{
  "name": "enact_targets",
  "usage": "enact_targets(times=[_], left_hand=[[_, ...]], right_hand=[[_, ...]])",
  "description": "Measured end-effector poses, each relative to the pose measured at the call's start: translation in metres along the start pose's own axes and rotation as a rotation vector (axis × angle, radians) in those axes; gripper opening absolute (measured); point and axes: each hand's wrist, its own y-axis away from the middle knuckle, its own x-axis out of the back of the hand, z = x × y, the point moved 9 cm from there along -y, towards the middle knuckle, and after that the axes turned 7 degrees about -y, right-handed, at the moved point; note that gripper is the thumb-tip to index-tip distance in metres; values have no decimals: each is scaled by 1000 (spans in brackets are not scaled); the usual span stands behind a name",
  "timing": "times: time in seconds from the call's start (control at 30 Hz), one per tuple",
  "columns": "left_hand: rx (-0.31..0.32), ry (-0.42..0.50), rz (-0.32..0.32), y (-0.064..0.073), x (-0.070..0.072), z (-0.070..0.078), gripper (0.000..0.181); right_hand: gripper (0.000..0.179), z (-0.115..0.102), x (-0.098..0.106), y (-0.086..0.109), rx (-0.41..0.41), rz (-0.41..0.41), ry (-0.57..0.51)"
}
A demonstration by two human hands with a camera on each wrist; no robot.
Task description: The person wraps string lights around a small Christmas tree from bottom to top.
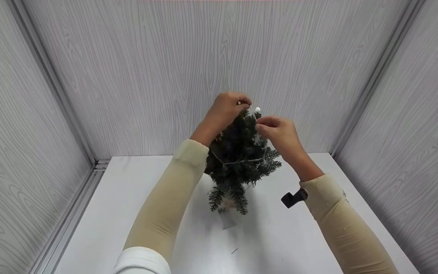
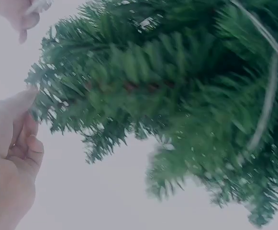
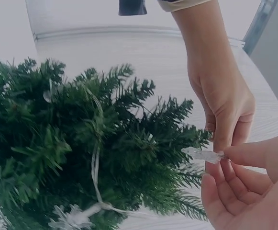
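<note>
A small artificial Christmas tree (image 1: 238, 144) stands between my hands, wound with a clear light string (image 1: 242, 161). My left hand (image 1: 228, 108) reaches to the treetop, its thumb and finger pinching a green branch tip (image 2: 36, 93). Opposite it, my right hand (image 1: 280, 131) pinches a clear snowflake light (image 3: 203, 155) by its end, close beside the same branch tip. Another snowflake light (image 3: 71, 218) hangs lower on the string. Part of the tree's left side is hidden behind my left forearm in the head view.
The tree stands on a white table (image 1: 146, 182) before a grey wood-grain back wall (image 1: 165, 76), with side walls left and right. A pale tag-like piece (image 1: 226, 220) lies by the tree's foot, and a short dark sliver (image 1: 234, 251) lies nearer the front.
</note>
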Motion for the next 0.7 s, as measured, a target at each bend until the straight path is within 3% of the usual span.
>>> enact_targets(times=[0.2,0.43,0.7], left_hand=[[9,17,25,12,0,-11,15],[-18,79,96,17,-2,-13,16],[22,97,121,18,-2,-16,16]], right_hand=[[30,9,-15,8,-9,-56,-97],[26,11,-23,14,30,-15,-162],[26,15,-30,18,48,49,-77]])
